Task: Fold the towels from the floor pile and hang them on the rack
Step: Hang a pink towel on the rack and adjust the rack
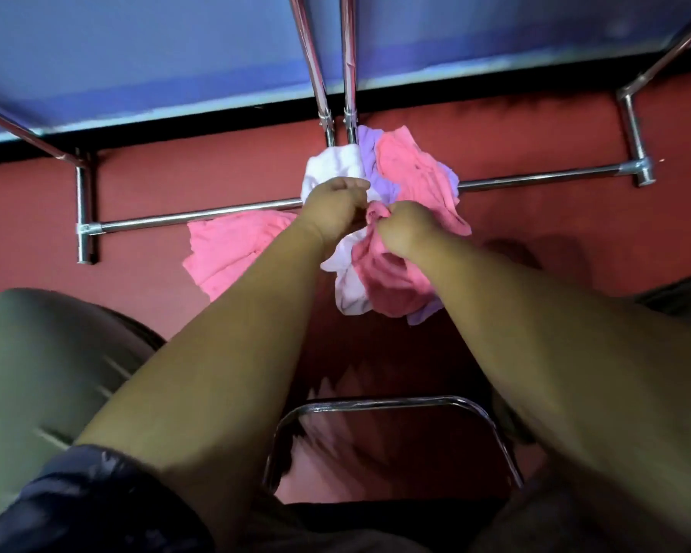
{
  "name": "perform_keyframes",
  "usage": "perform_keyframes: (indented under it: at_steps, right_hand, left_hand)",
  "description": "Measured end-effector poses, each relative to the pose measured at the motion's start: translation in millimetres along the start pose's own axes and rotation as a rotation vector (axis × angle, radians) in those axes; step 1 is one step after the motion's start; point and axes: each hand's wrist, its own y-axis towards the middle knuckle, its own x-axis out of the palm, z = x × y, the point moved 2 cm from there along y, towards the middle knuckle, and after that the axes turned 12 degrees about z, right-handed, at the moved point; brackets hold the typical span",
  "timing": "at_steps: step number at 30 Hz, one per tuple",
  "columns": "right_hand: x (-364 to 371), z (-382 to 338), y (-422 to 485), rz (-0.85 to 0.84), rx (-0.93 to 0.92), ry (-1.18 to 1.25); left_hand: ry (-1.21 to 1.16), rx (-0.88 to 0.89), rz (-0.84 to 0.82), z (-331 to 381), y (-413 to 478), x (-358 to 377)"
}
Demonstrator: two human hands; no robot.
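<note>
- Progress, as I judge it: barely begun. No folded towel hangs on any bar of the rack that is in view. Its upper rails run out of frame at 12 o'clock, so I cannot speak for those.
- The pile of pink, white and purple towels lies crumpled on the red floor, just above frame centre. It sits across the rack's low crossbar, which runs from 9 o'clock to 3 o'clock.
- A separate pink towel lies loosely spread on the floor at 9 o'clock of the pile, touching its edge. It is unfolded and partly under the crossbar.
- What is left: every towel in sight is yet to be folded and hung. The step in hand looks like pulling one pink towel free of the heap.
- Left grip: the fingers are curled tight into the top of the pile, where white cloth meets pink. It is closed on fabric, but I cannot tell which towel.
- Right grip: it sits just beside the left, at its 4 o'clock, closed in a pinch on a bunched fold of the pink towel on top. The rest of that towel sags towards 6 o'clock.
- Both grips are motion-blurred, so single fingers are hard to read.
</note>
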Motion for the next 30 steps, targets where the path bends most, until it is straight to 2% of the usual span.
perform_keyframes:
  at_steps: [4,8,11,14,18,20,23,27,30]
  right_hand:
    - [-51.6,-30.7,-28.2,0.036,-0.104,0.126]
    - [-115.7,-67.9,-68.8,0.048,-0.248,0.116]
    - [-170.6,-93.7,-104.3,0.188,-0.291,0.124]
    - [-219.1,-107.7,-137.5,0.337,-0.269,0.231]
    - [-234.2,-95.6,-157.4,0.445,-0.228,0.433]
    - [-219.4,-81.3,-159.1,0.459,-0.193,0.528]
    - [-203.5,-74.6,-155.9,0.433,-0.223,0.506]
    - [-199.5,-77.5,-160.4,0.389,-0.383,0.398]
    - [-206.2,-76.3,-163.1,0.412,-0.399,0.52]
  left_hand:
    - [0.371,0.309,-0.078,51.9,-34.9,-12.0]
    - [0.574,0.445,-0.201,105.0,-71.9,-36.6]
    - [0.531,0.509,-0.151,144.4,-107.8,-56.3]
    - [0.326,0.544,-0.192,171.0,-151.8,-66.2]
    - [0.229,0.568,-0.06,169.5,-184.3,-78.9]
    - [0.224,0.62,0.016,154.4,-187.6,-83.4]
    - [0.282,0.705,0.088,141.8,-191.1,-85.2]
    - [0.283,0.787,0.034,152.6,-206.4,-83.2]
    - [0.312,0.793,0.043,159.4,-213.5,-83.4]
